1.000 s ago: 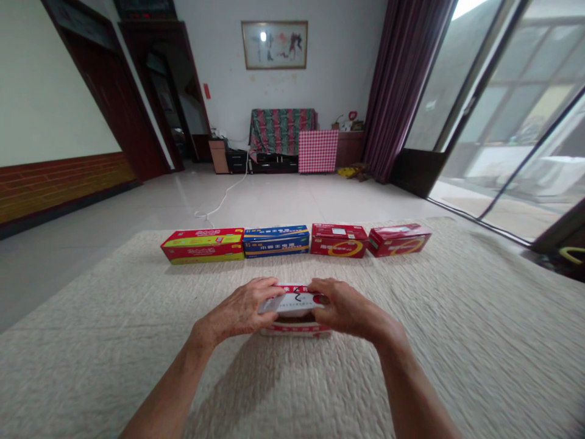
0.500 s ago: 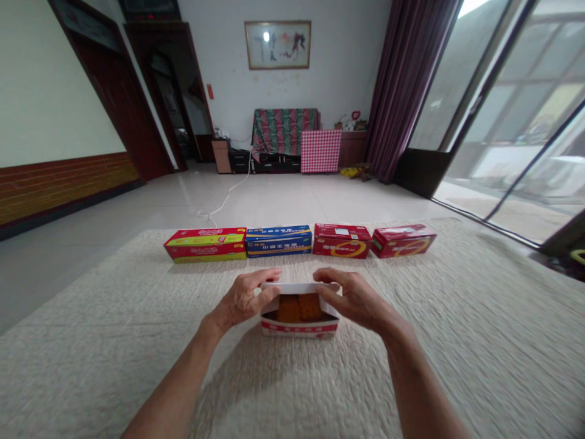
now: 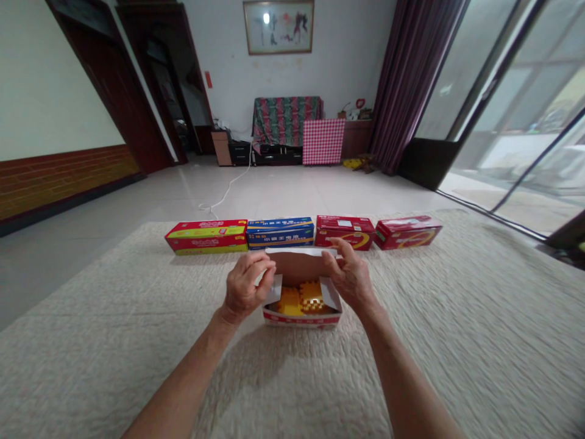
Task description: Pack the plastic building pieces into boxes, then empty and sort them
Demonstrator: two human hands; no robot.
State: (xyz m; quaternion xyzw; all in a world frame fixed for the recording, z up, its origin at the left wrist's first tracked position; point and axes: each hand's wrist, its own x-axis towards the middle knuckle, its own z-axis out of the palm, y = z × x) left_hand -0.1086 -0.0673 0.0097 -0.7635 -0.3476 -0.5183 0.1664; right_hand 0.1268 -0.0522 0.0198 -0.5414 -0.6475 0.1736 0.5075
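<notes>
A small white-and-red cardboard box [image 3: 301, 318] lies on the cream quilted surface [image 3: 114, 341] in front of me, its lid [image 3: 299, 263] lifted upright toward the back. Yellow-orange pieces [image 3: 301, 300] show inside it. My left hand [image 3: 244, 289] pinches the left side flap of the box. My right hand [image 3: 350, 277] grips the right edge of the raised lid, fingers curled round it.
Behind the open box, a row of closed boxes lines the far edge: a red-yellow box [image 3: 206, 236], a blue box [image 3: 280, 233], and two red boxes [image 3: 345, 231] [image 3: 408, 231]. Beyond lie tiled floor with a white cable [image 3: 223, 195], dark doors and glass sliding doors.
The lid, held down a second ago, has been swung up and back by both hands, exposing the yellow pieces. The view tilted slightly downward.
</notes>
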